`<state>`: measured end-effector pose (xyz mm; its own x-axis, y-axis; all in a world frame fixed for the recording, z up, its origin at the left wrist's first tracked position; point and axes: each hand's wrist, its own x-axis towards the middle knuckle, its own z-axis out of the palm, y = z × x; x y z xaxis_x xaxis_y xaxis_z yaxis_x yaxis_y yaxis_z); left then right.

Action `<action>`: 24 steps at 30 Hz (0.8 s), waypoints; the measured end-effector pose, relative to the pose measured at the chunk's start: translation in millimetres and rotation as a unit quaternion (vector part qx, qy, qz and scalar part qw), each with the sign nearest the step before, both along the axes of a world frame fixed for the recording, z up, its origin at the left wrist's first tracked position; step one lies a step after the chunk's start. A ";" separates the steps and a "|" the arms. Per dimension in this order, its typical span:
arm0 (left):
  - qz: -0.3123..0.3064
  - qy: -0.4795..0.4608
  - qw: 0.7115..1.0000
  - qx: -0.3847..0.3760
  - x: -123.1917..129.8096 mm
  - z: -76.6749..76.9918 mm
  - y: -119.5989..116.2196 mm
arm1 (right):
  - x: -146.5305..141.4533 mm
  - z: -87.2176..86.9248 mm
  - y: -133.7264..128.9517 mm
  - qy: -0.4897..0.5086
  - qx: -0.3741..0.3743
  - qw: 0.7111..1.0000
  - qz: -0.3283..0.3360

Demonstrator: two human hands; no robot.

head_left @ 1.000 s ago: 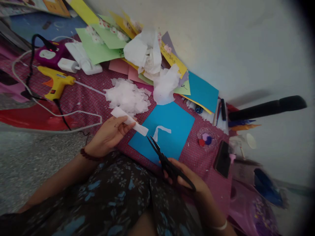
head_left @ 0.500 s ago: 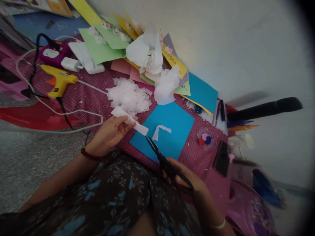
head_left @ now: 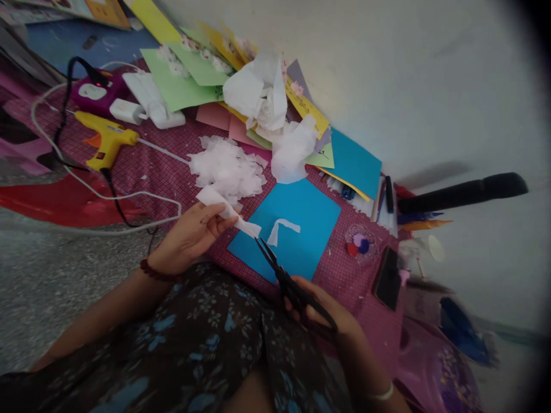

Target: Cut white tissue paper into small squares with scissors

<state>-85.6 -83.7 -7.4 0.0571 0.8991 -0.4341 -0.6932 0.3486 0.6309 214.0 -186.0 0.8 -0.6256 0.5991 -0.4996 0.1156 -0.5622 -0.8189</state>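
My left hand [head_left: 196, 229] pinches a folded strip of white paper [head_left: 247, 227] between thumb and fingers. Black scissors [head_left: 282, 276] are gripped in my right hand [head_left: 316, 301], their slightly parted tips at the strip's right end. Under the tips lies a blue sheet [head_left: 301, 203], partly beneath the strip. A thin, bent white paper piece [head_left: 287, 223] rests on that sheet. Just behind my left hand is a pile of white paper pieces [head_left: 228, 169].
A yellow glue gun [head_left: 105, 140] and its cables lie at the left, near a purple power socket [head_left: 97, 94]. Coloured cards [head_left: 193, 74] and crumpled white paper [head_left: 258, 92] stand at the wall. A phone [head_left: 388, 278] and small pom-poms [head_left: 359, 244] are at the right.
The view has shifted very slightly. Both hands, the strip and the scissors hold almost the same positions.
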 end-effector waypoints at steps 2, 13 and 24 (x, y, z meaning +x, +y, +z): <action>0.000 0.004 1.000 -0.005 -0.7 1.5 0.8 | 0.7 -0.7 -0.1 -0.003 -0.003 1.000 0.001; -0.042 0.026 0.998 0.029 3.9 8.3 -1.8 | 0.2 -0.4 5.1 0.008 0.003 1.000 0.008; -0.055 -0.018 0.998 -0.027 9.8 12.0 -4.4 | 4.1 -4.5 2.5 0.020 0.006 1.000 0.010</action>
<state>-75.8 -88.1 4.6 0.1707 0.8617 -0.4779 -0.6703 0.4571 0.5846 218.1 -183.6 -3.8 -0.6576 0.5921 -0.4658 0.0936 -0.5493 -0.8303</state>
